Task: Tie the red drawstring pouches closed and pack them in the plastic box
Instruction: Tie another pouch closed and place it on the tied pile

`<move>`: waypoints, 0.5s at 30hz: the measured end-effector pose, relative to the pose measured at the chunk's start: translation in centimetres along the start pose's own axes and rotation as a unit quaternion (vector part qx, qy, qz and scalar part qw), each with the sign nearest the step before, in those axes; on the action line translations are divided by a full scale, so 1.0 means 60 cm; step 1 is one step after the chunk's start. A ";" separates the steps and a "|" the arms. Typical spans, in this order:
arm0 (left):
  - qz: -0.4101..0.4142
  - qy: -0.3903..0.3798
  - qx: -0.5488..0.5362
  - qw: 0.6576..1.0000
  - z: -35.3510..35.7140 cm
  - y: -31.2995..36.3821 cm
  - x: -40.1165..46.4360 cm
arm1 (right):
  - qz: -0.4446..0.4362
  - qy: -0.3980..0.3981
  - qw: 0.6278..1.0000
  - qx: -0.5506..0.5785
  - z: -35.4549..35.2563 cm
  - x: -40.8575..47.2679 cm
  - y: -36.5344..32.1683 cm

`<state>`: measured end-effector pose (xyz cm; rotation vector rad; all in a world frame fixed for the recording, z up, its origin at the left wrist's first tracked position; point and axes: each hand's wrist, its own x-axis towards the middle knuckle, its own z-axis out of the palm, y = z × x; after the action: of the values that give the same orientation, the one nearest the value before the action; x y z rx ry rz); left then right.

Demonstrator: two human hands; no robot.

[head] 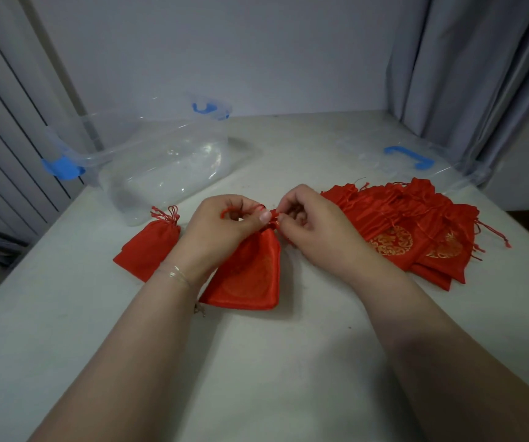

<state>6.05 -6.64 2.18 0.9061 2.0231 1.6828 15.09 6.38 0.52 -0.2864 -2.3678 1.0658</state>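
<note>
Head view: a red pouch (250,275) was laid flat mid-table (288,362), its gathered neck pinched between both hands. Drawstring (229,211) was looped over the left hand (224,224) fingers; cord ends were gripped by the right hand (307,218). A tied pouch (148,247) was left just beside it. Untied pile (409,231) was stacked right. Clear plastic box (167,164) was seen empty, rear-left; its lid (406,157) rear-right.
</note>
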 end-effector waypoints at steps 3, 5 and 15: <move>-0.017 -0.016 0.056 0.998 -0.004 -0.003 0.001 | -0.055 -0.026 0.997 -0.054 0.006 -0.003 -0.005; -0.015 -0.026 0.102 0.994 -0.005 0.001 -0.001 | -0.078 -0.040 0.992 -0.093 0.007 -0.004 -0.008; 0.005 -0.052 0.218 0.975 0.002 0.001 -0.001 | -0.140 -0.076 0.966 -0.202 0.001 -0.008 -0.015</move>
<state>6.19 -6.60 2.20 1.1145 2.3597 1.1818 15.49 5.52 0.97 -0.0063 -2.6550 0.4835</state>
